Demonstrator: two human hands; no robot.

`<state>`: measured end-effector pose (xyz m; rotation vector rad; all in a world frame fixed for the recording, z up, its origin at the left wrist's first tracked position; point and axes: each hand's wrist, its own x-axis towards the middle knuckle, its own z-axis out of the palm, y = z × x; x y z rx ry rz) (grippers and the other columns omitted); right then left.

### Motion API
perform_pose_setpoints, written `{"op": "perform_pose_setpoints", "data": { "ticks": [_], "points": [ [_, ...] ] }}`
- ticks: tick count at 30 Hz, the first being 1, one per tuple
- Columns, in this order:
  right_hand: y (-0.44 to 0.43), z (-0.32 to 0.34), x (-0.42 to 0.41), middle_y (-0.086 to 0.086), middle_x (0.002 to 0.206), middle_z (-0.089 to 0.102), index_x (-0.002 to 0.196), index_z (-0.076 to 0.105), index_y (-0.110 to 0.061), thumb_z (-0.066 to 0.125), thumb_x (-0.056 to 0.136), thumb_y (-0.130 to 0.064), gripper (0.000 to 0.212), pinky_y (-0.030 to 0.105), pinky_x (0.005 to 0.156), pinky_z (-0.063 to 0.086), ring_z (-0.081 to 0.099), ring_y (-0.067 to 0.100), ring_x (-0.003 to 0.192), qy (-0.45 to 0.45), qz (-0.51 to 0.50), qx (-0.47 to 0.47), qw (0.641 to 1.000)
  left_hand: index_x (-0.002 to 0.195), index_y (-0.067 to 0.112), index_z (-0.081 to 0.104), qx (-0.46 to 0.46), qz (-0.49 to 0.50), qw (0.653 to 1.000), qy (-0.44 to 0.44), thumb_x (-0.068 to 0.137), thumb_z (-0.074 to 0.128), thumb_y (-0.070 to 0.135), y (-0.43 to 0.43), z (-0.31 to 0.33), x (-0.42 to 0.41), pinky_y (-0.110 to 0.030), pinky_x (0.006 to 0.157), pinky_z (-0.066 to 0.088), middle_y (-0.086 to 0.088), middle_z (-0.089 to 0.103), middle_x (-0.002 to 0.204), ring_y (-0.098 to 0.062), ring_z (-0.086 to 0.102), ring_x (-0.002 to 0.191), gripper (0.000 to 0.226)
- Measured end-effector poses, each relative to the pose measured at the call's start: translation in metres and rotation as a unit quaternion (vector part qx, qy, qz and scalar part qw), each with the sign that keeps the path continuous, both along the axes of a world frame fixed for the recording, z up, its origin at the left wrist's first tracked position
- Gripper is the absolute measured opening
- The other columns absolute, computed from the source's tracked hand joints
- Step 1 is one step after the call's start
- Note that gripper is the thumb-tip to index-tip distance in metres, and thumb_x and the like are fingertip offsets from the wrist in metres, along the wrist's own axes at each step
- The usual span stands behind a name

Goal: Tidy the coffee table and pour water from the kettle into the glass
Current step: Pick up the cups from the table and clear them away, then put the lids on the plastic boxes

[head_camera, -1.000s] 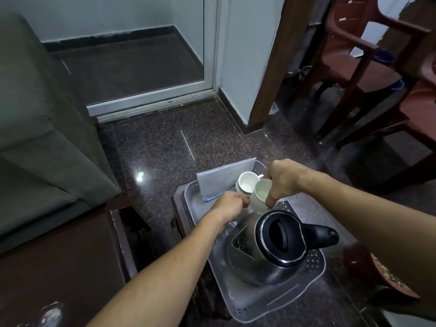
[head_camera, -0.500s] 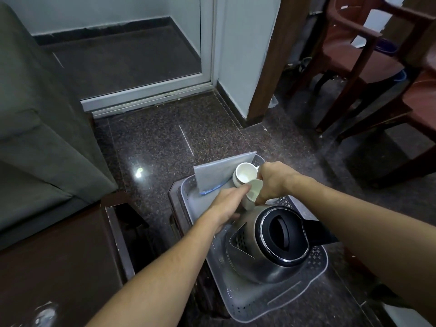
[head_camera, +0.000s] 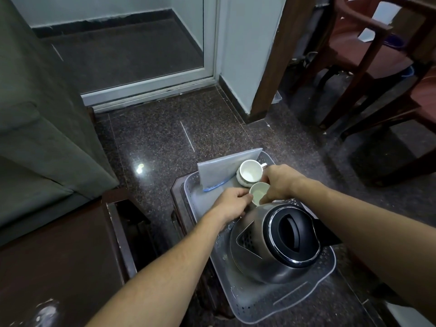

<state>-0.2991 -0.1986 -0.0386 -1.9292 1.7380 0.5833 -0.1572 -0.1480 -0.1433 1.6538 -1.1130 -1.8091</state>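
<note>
Kettle (head_camera: 274, 244): steel, black lid shut, sits on the near half of the grey perforated tray (head_camera: 247, 308), nobody touching it yet.
Small cup (head_camera: 259, 193): white, upright, looks empty, just past the kettle and right beside the bigger handled cup (head_camera: 250, 173); guessing this is the "glass" to fill.
Right hand (head_camera: 279, 182): fingers curled round the small cup's far side, closed on it.
Left hand (head_camera: 232, 204): fingertips pressed to the cup's near side, loosely cupped, more steadying than gripping.
Other stuff: a grey folded sheet (head_camera: 221, 171) leans up at the tray's far edge.
Step, I reckon: parking the cup before any pouring.
Tip: set it flat with a gap from the bigger cup and from the kettle's spout side, then let go with both hands before reaching for the handle.
Watch out: the kettle body is close to that left wrist, easy to bump.
</note>
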Motion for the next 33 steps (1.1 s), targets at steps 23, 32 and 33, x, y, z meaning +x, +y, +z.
{"op": "perform_pose_setpoints", "data": {
  "ticks": [23, 32, 33],
  "points": [
    [0.005, 0.05, 0.064, 0.02, 0.085, 0.077, 0.088, 0.081, -0.016, 0.071, 0.089, -0.028, 0.015, 0.044, 0.086, 0.06, 0.074, 0.04, 0.092, -0.102, -0.068, -0.177, 0.977, 0.102, 0.011, 0.074, -0.096, 0.149, 0.978, -0.114, 0.098, 0.055, 0.034, 0.04, 0.047, 0.093, -0.045, 0.085, 0.061, -0.014, 0.077, 0.098, -0.032, 0.074, 0.093, 0.03],
    [0.088, 0.065, 0.293, 0.013, 0.082, 0.078, 0.09, 0.082, -0.017, 0.065, 0.091, -0.027, 0.019, 0.039, 0.092, 0.057, 0.072, 0.034, 0.097, -0.223, 0.049, -0.148, 0.962, 0.096, 0.03, 0.072, -0.116, 0.373, 0.907, -0.159, 0.097, 0.054, 0.028, 0.138, 0.082, 0.302, -0.046, 0.086, 0.062, 0.0, 0.078, 0.105, -0.027, 0.073, 0.098, 0.018],
    [0.105, 0.064, 0.319, 0.012, 0.081, 0.078, 0.09, 0.082, -0.016, 0.065, 0.091, -0.025, 0.02, 0.038, 0.09, 0.056, 0.072, 0.034, 0.095, -0.234, 0.063, -0.139, 0.96, 0.097, 0.03, 0.073, -0.113, 0.383, 0.902, -0.165, 0.097, 0.054, 0.028, 0.155, 0.085, 0.322, -0.045, 0.087, 0.061, 0.0, 0.078, 0.106, -0.026, 0.073, 0.1, 0.019]
  ]
}}
